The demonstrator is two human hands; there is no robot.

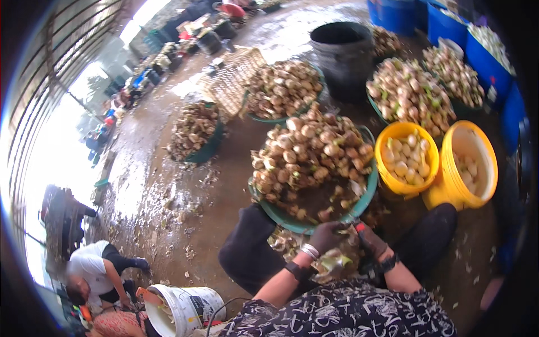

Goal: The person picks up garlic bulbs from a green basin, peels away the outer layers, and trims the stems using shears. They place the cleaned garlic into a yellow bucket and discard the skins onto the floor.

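My left hand (327,236), in a dark glove, is closed at the near rim of a wide green basin (292,223). Whatever its fingers hold is too small to make out. Close by on the right, my gloved right hand (371,241) grips a small red-handled tool (360,227), its blade or tip unclear. A heap of brown-skinned onions (314,149), some with green sprouts, fills the basin's far part; only a few loose ones lie near my hands. Peelings and leafy scraps (332,264) sit in my lap below both hands.
Right of the basin stand two yellow buckets (394,184) (449,191) with pale peeled onions. Beyond are more heaped basins (283,90) (410,95), a black barrel (342,62) and blue drums (393,16). A white bucket (193,306) and a bending person (92,269) are at lower left.
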